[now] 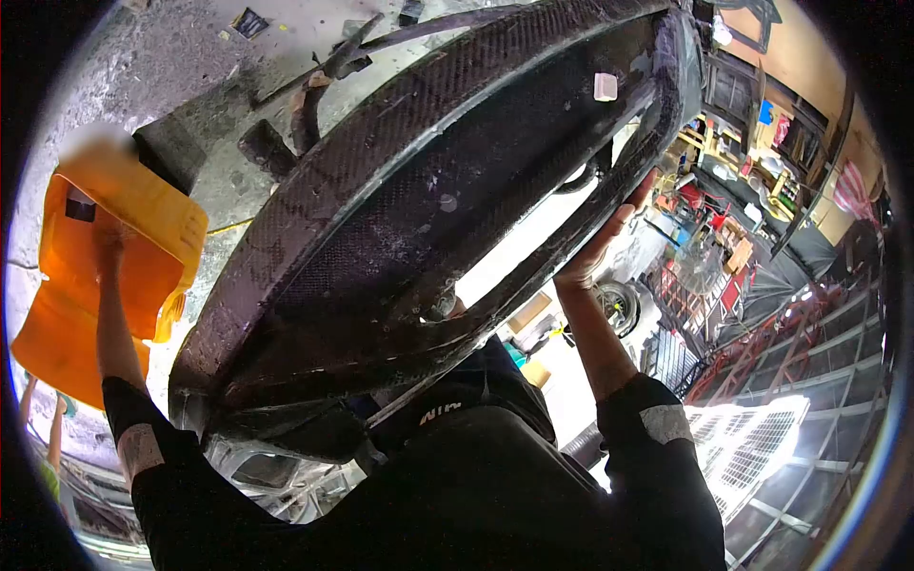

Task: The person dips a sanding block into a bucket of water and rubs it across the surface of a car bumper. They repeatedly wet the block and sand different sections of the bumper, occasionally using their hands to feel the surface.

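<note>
A large, long dark part with a carbon-weave surface (381, 209) is tilted across the middle of the view, with a long opening near its lower right edge. My right hand (605, 243) holds that edge, its fingers against the rim. At the left, my left hand (111, 233) is at an orange plastic object, which looks like a chair (143, 276). The fingers of my left hand blend into the orange and are hard to make out. A small white block (606, 87) shows on the dark part.
Dark scraps and bent pieces (309, 109) lie on the grey floor at upper left. A wheel (619, 306) and cluttered shelves (771, 181) are at the right. Another person's arm (55, 428) shows at lower left.
</note>
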### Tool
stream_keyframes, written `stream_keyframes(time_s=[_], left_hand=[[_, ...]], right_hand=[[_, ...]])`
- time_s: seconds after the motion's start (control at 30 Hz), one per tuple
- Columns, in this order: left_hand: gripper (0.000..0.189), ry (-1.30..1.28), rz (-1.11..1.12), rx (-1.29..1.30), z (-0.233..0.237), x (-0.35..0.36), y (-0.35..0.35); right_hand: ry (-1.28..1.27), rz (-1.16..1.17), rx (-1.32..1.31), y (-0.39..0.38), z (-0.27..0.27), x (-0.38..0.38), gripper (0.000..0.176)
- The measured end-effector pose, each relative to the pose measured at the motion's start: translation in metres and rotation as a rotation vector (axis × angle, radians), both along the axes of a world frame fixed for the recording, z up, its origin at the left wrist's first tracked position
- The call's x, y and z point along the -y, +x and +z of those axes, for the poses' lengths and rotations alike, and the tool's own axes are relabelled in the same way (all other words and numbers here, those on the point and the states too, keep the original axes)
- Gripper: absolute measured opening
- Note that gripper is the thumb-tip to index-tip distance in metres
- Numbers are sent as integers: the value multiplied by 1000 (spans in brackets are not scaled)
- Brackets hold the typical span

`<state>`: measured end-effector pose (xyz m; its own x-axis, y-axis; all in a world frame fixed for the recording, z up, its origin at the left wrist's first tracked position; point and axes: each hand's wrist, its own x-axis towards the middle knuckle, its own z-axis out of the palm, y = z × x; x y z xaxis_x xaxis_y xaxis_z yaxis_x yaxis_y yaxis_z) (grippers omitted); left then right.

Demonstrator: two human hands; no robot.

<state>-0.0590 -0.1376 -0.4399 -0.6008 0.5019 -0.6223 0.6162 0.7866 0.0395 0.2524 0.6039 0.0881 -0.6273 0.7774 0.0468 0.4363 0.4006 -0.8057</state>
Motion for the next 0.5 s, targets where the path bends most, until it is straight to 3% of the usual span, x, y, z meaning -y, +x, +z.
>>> stream_keyframes(time_s=[0.1, 0.17, 0.2, 0.23, 0.27, 0.3, 0.37, 0.43, 0.5], left_hand=[[27, -72, -68, -100, 9, 29, -21], [33, 727, 708, 340, 53, 8, -35], [33, 539, 721, 174, 51, 26, -36], [33, 326, 731, 29, 116, -17, -32], [34, 117, 748, -81, 217, -94, -26], [34, 116, 735, -110, 266, -124, -25], [32, 597, 933, -202, 348, -174, -24], [32, 966, 738, -424, 440, -262, -5], [33, 885, 887, -163, 535, -353, 38]], right_hand=[[-55, -14, -17, -3, 1, 6, 84], [-52, -30, -42, -2, -1, 2, 79], [37, -12, 26, 2, -2, -2, 78], [127, 5, 90, 6, -2, -5, 78], [119, 11, 106, 8, -2, -6, 79], [144, 16, 99, 5, -1, -3, 75], [238, 44, 112, -3, 7, 2, 70], [221, 55, 63, -4, 9, 2, 67], [178, 57, 43, -1, 10, 2, 67]])
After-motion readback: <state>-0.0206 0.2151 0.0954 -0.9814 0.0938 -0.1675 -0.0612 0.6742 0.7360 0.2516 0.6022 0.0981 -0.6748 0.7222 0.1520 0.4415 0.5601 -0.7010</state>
